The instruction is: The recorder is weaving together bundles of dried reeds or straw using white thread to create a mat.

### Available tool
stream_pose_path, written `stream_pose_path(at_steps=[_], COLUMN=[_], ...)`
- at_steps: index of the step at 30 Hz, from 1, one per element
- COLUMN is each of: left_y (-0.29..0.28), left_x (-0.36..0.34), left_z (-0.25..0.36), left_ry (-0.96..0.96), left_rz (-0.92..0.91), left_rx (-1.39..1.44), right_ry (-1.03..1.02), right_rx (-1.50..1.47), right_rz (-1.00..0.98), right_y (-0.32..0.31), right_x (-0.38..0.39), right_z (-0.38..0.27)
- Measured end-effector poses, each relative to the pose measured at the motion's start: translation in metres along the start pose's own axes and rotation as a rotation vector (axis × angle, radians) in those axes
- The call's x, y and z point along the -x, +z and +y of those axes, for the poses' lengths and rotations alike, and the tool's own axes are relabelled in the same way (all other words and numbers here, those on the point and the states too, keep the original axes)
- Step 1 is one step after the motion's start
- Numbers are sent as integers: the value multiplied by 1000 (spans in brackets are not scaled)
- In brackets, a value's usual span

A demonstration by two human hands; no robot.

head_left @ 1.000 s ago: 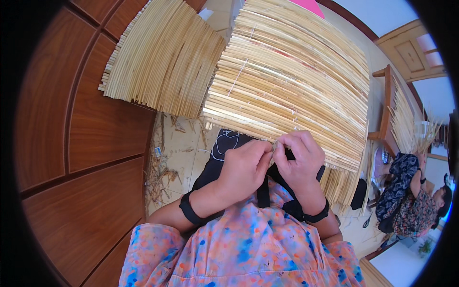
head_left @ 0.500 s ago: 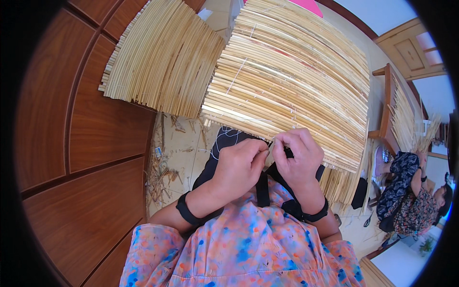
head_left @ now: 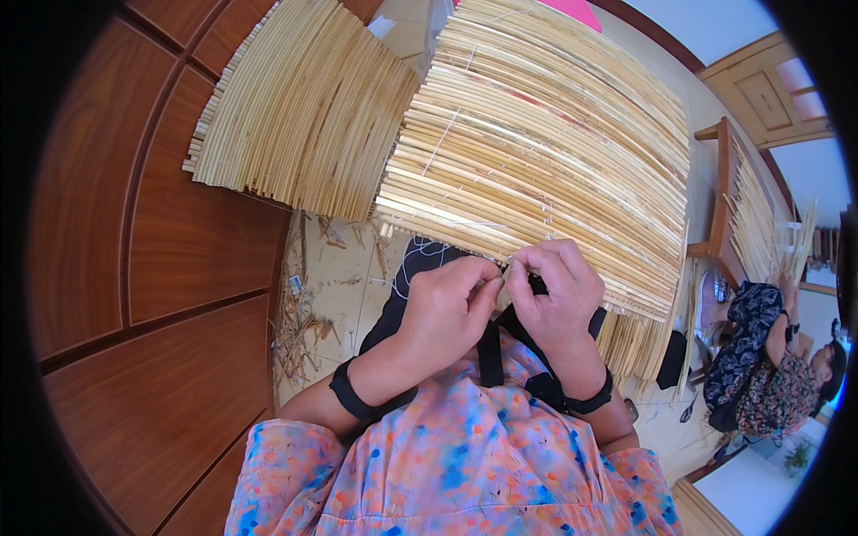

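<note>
In front of my lap lies a wide mat [head_left: 536, 152] of pale straw-coloured stalks, laid side by side and crossed by white stitches. My left hand [head_left: 451, 304] is closed in a pinch close to the mat's near edge. Almost touching its fingertips, my right hand [head_left: 559, 290] pinches thumb against forefinger, its upper fingers bent over the mat's edge. Whatever sits between the fingertips is too small to make out. Loose white thread [head_left: 409, 263] loops over my dark trousers, just left of my left hand.
A second stalk mat [head_left: 308, 116] lies to the left, beside brown wooden panels [head_left: 161, 214]. Stalk scraps [head_left: 304, 335] litter the tiled floor. At the right, another person [head_left: 778, 366] sits holding stalks [head_left: 800, 246] near a wooden bench [head_left: 719, 205].
My hands hold almost the same pinch at the mat's edge, with only slight finger movement. At the right, the other person's stalks have shifted a little and stand more upright.
</note>
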State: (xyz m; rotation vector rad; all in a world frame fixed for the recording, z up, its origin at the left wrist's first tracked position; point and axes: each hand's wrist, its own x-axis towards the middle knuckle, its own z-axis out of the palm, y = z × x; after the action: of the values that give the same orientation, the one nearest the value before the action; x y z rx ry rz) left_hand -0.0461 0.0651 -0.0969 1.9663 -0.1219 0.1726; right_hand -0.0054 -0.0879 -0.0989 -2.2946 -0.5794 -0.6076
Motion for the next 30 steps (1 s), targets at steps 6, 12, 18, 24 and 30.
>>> stream_pose_path(at_steps=[6, 12, 18, 24, 30], left_y=[0, 0, 1, 3, 7], left_x=[1, 1, -1, 0, 0], left_z=[5, 4, 5, 5, 0], left_ry=[-60, -27, -58, -119, 19], left_rz=[2, -4, -9, 7, 93], left_rx=[46, 37, 60, 114, -19], right_ry=[-20, -16, -16, -30, -62], right_rx=[8, 2, -4, 2, -14], right_rz=[4, 6, 9, 7, 5], right_y=[-1, -1, -1, -2, -2], right_x=[-1, -1, -1, -1, -1], right_z=[0, 0, 0, -1, 1])
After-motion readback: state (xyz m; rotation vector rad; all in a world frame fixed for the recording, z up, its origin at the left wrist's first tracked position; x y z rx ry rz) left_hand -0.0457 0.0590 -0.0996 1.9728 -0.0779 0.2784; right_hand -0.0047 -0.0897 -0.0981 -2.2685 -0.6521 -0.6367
